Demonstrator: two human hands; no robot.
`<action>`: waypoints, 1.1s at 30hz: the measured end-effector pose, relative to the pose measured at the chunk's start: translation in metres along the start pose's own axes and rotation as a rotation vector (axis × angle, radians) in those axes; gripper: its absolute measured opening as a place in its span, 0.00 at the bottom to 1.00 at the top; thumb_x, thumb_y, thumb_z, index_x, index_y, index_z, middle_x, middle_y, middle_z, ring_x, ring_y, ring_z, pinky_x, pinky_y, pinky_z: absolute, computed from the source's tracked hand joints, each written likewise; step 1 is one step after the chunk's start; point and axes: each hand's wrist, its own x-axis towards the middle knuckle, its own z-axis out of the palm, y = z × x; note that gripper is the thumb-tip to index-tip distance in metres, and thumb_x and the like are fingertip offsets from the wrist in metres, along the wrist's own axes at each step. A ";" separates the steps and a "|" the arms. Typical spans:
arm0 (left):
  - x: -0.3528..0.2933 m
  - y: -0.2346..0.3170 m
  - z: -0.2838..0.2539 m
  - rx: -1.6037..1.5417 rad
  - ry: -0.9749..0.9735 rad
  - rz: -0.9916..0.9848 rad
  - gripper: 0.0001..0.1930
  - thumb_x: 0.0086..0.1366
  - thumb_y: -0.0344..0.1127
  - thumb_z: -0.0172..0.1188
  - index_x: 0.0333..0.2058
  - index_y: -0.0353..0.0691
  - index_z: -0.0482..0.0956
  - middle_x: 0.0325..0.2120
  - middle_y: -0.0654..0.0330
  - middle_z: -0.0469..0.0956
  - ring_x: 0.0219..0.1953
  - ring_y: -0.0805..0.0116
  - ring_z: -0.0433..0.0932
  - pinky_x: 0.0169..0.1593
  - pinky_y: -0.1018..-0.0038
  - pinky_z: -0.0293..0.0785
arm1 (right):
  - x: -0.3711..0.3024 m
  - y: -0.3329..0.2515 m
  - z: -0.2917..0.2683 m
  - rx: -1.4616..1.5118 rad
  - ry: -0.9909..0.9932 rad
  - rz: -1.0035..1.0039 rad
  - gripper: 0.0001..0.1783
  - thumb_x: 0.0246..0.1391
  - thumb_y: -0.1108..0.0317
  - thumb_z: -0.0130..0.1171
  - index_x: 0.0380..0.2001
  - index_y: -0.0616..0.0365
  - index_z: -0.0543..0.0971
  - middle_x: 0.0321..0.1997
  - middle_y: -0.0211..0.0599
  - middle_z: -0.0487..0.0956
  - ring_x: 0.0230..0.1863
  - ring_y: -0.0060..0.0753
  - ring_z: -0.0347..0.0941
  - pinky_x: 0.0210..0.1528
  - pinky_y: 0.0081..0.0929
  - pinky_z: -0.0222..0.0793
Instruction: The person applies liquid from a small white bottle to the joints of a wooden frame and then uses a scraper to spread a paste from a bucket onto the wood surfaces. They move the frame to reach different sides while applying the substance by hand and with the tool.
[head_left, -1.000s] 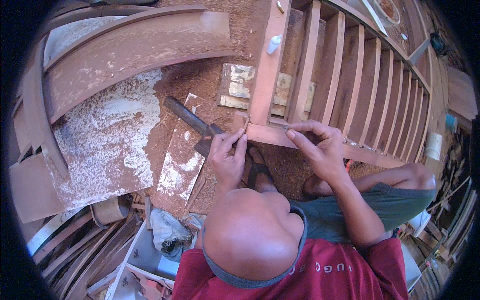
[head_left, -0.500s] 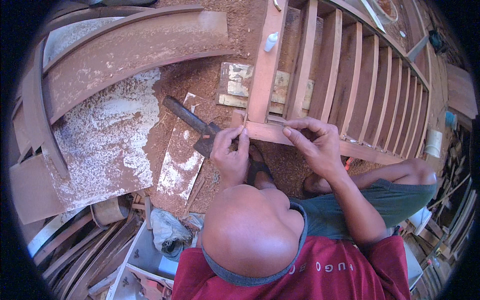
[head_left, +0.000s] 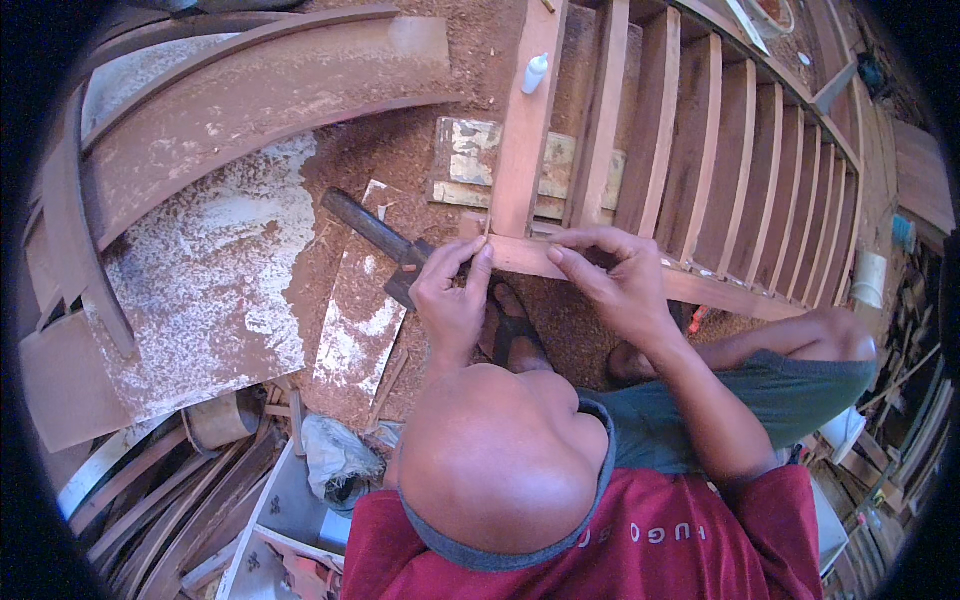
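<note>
Left fingers [head_left: 482, 264] pinching thin strip [head_left: 488, 227], slatted frame [head_left: 705, 140]

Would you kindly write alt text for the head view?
A person's left hand pinches a thin strip at the corner of a slatted wooden frame, the right hand at its near rail. A white bottle rests on the frame; a dark tool lies left.

slatted pinkish-brown wooden frame [head_left: 703, 150], lying over sawdust [head_left: 580, 325], thin sliver [head_left: 488, 227] at its near left corner, one end pinched
</note>
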 end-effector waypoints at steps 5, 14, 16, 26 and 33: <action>0.005 0.000 -0.004 -0.009 -0.055 -0.017 0.09 0.60 0.28 0.66 0.38 0.32 0.84 0.37 0.51 0.83 0.41 0.65 0.81 0.48 0.72 0.75 | 0.015 0.018 0.025 -0.138 0.011 -0.164 0.11 0.54 0.68 0.64 0.38 0.65 0.84 0.36 0.46 0.84 0.38 0.39 0.81 0.42 0.33 0.75; 0.006 -0.004 -0.003 0.007 -0.038 0.049 0.09 0.61 0.29 0.65 0.38 0.31 0.84 0.35 0.48 0.83 0.39 0.59 0.82 0.44 0.69 0.76 | 0.020 0.023 0.041 -0.170 0.048 -0.130 0.10 0.53 0.70 0.62 0.35 0.65 0.83 0.35 0.50 0.83 0.38 0.45 0.81 0.42 0.36 0.75; 0.008 -0.005 -0.004 -0.017 -0.055 0.036 0.08 0.61 0.29 0.64 0.38 0.31 0.84 0.35 0.49 0.83 0.39 0.59 0.82 0.44 0.69 0.77 | 0.022 0.023 0.042 -0.188 0.056 -0.157 0.09 0.53 0.70 0.62 0.35 0.65 0.83 0.34 0.50 0.83 0.37 0.47 0.80 0.42 0.36 0.75; 0.010 -0.004 -0.006 -0.002 -0.069 0.066 0.09 0.60 0.28 0.65 0.38 0.31 0.84 0.35 0.49 0.83 0.39 0.60 0.83 0.44 0.70 0.77 | 0.026 0.027 0.057 -0.345 0.114 -0.305 0.09 0.52 0.69 0.63 0.35 0.62 0.83 0.32 0.49 0.80 0.36 0.51 0.78 0.41 0.42 0.73; 0.011 -0.002 -0.009 -0.008 -0.091 0.048 0.09 0.60 0.28 0.65 0.39 0.32 0.84 0.36 0.49 0.83 0.40 0.60 0.83 0.45 0.70 0.76 | 0.027 0.027 0.062 -0.481 0.138 -0.391 0.09 0.52 0.71 0.64 0.36 0.62 0.83 0.32 0.48 0.80 0.36 0.49 0.78 0.40 0.39 0.73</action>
